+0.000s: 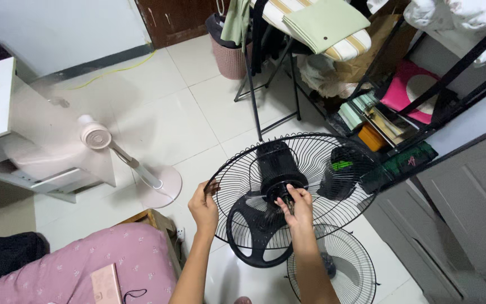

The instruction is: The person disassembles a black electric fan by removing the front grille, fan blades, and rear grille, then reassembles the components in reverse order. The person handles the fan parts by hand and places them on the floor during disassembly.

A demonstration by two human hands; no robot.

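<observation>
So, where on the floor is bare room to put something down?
Bare tiles lie between the pink fan, the pink basket and the folding stand. It is crowded by the shelf and under the hands, where the loose grille lies below the held fan guard.

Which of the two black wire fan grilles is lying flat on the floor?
The smaller-looking wire grille at the bottom, below the right hand. The other grille is on the black fan, with the left hand gripping its rim.

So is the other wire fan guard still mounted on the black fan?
No, the second wire guard lies flat on the tiled floor, apart from the rear guard that the left hand grips.
</observation>
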